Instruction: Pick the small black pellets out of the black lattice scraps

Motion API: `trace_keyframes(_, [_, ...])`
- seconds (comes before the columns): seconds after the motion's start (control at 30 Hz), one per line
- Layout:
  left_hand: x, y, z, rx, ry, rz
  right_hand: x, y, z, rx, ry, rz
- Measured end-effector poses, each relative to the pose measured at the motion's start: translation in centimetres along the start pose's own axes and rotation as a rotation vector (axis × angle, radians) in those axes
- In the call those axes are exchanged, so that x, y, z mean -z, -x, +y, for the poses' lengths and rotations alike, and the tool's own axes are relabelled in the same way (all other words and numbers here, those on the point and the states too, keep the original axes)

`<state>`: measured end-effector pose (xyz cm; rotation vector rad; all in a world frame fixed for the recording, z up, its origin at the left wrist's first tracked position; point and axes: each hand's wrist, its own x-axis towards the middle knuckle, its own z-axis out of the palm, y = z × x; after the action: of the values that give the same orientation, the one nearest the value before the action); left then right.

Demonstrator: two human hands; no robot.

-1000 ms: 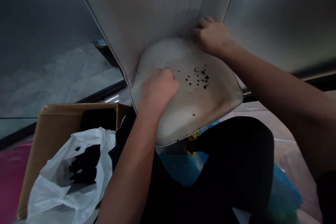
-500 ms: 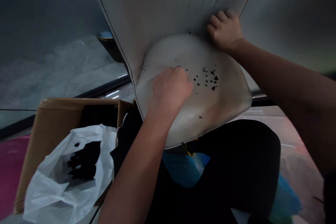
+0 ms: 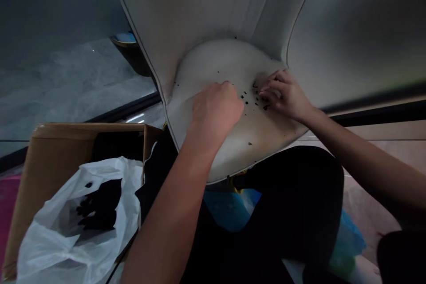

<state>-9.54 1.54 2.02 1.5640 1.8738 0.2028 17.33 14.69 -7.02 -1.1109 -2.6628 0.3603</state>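
A pale, worn chair seat point(image 3: 229, 62) carries scattered small black scraps point(image 3: 246, 102), thickest toward its right half. Over the seat's middle, my left hand point(image 3: 218, 104) is closed with its knuckles up; whatever its fingers may hold is hidden. My right hand point(image 3: 282, 95) hovers at the cluster, its fingers loosely bent and slightly apart. The tips reach down among the black scraps, and I cannot make out a piece held between them. One lone scrap point(image 3: 250, 143) lies nearer the front of the seat.
At left stands an open cardboard box point(image 3: 23, 186), a white plastic bag point(image 3: 49, 235) with black pieces inside draped in it. A dark bin point(image 3: 133, 55) sits on the floor beyond. Below the seat are my black-clad knees point(image 3: 299, 186) and blue plastic point(image 3: 226, 208).
My right hand has come away from the back right corner of the seat and down to the black scraps. The left hand stays over the seat's middle. The view has shifted slightly.
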Motion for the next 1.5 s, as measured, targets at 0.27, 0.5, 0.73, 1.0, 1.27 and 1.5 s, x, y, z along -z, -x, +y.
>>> trace_keyframes(0.27, [-0.2, -0.6, -0.3, -0.072, -0.123, -0.139, 0.1, 1.0, 1.1, -0.047, 0.114, 0.049])
trace_keyframes(0.5, [-0.7, -1.0, -0.7, -0.118, -0.124, -0.183, 0.7, 1.9, 1.0, -0.08, 0.145, 0.06])
trace_keyframes(0.73, [-0.8, -1.2, -1.1, -0.155, -0.122, -0.185, 2.4, -4.3, 0.5, 0.099, 0.141, -0.067])
trace_keyframes(1.0, [-0.5, -0.6, -1.0, -0.172, -0.149, -0.155, 0.9, -18.8, -0.5, 0.141, 0.41, -0.175])
trace_keyframes(1.27, [-0.6, 0.6, 0.3, -0.234, -0.128, -0.138, -1.3, -20.1, 1.9, 0.144, 0.398, -0.156])
trace_keyframes(1.5, [-0.7, 0.5, 0.2, -0.219, -0.108, -0.134, -1.1, -19.5, 1.4, 0.104, 0.383, -0.129])
